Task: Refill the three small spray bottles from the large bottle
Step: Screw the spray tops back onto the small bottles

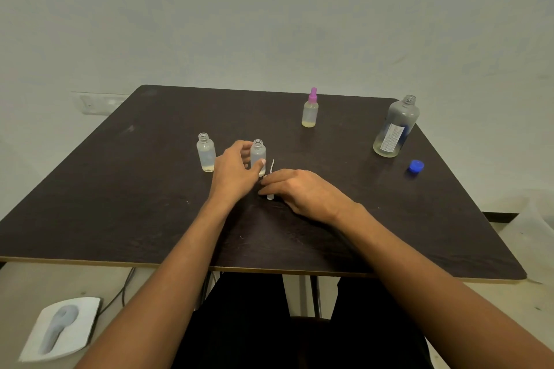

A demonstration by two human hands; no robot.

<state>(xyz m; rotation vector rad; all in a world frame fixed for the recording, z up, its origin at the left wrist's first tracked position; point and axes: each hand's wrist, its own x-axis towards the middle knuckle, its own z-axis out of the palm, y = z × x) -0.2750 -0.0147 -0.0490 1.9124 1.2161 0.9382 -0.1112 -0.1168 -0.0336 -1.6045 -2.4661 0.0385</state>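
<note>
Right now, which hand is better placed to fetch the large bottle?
Probably right. The large bottle stands on the side of the right hand, which only rests on a sprayer; the left hand grips a small bottle.

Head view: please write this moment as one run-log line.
left hand: grips open small bottle | right hand: on spray pump | large bottle: open

The left grip (233, 171) hides the lower left side of one uncapped small bottle (258, 154). The right grip (302, 192) covers most of the spray pump (270, 196), so its hold cannot be told. The label print on the large bottle (395, 129) is too small to read.
</note>
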